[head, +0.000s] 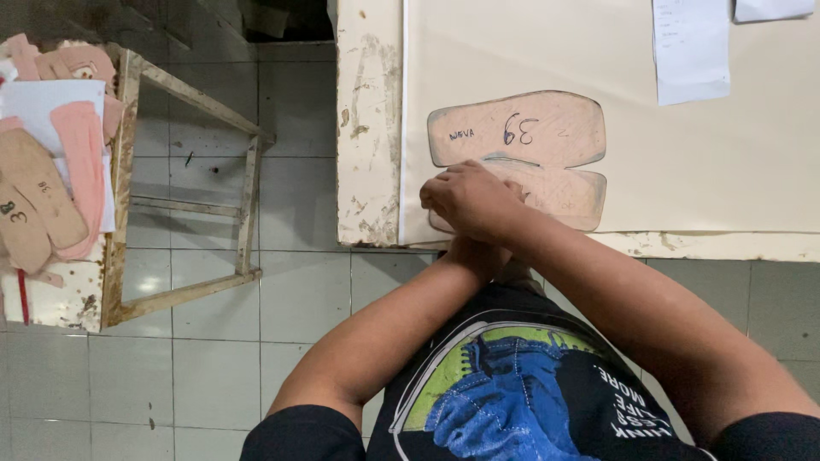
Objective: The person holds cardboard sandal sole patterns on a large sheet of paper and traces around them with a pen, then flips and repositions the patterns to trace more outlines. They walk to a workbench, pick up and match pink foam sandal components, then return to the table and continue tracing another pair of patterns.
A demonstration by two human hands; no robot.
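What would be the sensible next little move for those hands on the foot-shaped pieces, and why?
Probably slide the right hand off the lower sole template. It covers that template's left end, which overlaps the upper sole template on the pale sheet. The left hand is hidden beneath.

Soft, even indoor light, moderately bright, with no hard shadows. The pale counter reads cleanly without blowing out, though its far edge dims toward the dark top of the frame. A dull glare spot sits on the floor tiles at left. Focus is fairly sharp throughout; the hands look slightly soft. Edges show little distortion
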